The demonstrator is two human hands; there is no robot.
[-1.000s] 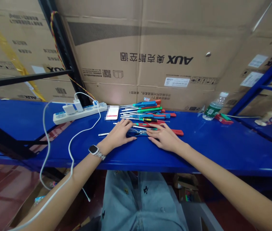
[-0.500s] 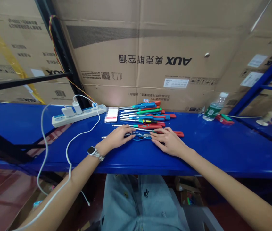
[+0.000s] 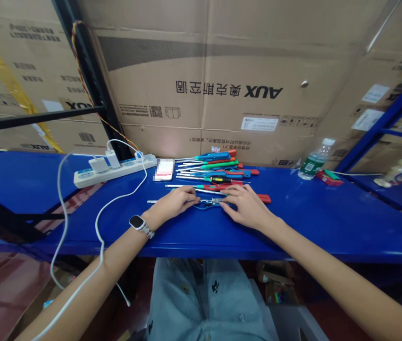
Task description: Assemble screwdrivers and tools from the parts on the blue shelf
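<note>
A: Blue metal shelf (image 3: 328, 222) as bench, big AUX cardboard boxes (image 3: 222, 85) behind. Hands?

B: Left hand (image 3: 174, 203) flat-ish, fingers loosely curled over a thin steel shaft (image 3: 154, 201) poking out toward 9 o'clock. Right hand (image 3: 245, 206) fingers down on the same small bundle of screwdrivers (image 3: 208, 202) between the hands. Neither hand clearly clamped; both rest on the tools, fingers together. Can't tell whether anything is pinched underneath.

A: Doing it well?

B: My read: press evenly with both hands so the round shafts don't roll, square up the tips, watch the red handle (image 3: 263, 198) sticking out at 3 o'clock of the right hand.

A: Counts, left to right.

B: One white power strip (image 3: 113, 169) with two chargers plugged in, one white cable (image 3: 97, 222) hanging off the edge. One smartwatch (image 3: 137, 222) on the left wrist. One white-red card or phone (image 3: 164, 169), blurred. Screwdriver pile (image 3: 218, 166) at 12 o'clock of the hands: roughly ten, overlapping, exact count unclear. One water bottle (image 3: 313, 160), lying at a tilt. One small red-green item (image 3: 326, 175) beside it.
</note>
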